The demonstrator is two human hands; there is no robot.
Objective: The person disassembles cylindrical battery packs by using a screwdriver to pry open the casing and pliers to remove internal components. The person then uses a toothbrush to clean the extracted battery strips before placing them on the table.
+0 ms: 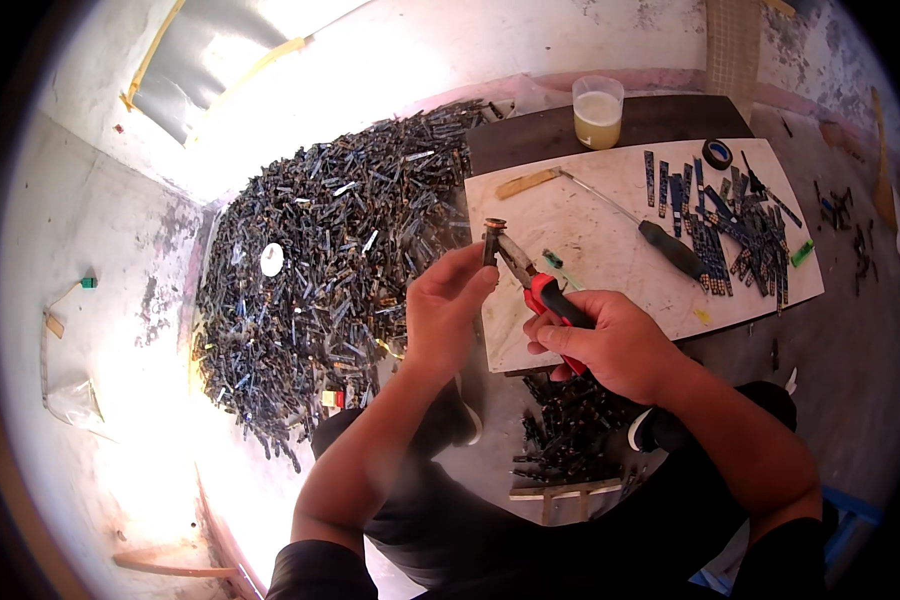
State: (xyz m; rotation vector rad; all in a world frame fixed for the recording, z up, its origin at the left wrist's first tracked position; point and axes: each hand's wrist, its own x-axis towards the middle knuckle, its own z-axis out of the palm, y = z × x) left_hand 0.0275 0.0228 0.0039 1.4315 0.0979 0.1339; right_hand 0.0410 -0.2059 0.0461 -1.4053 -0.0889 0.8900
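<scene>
My left hand [440, 312] pinches a small dark stick-shaped piece [490, 250] upright between thumb and fingers; its top end is brownish and wider. My right hand [610, 340] is wrapped round red-and-black pliers [545, 290]. Their metal jaws reach up and left to the top of the piece; whether they grip it I cannot tell. Beneath both tools lies a pale board [510, 340]. On it, just right of the jaws, is a small green-ended item [553, 258].
A big heap of dark pieces [320, 260] covers the floor at left, a smaller pile [570, 430] lies below the board. On the board are a wooden-handled tool [530, 182], a screwdriver [670, 248], dark flat strips [710, 250] and black tape [717, 153]. Behind stands a cup [598, 115] of cloudy liquid.
</scene>
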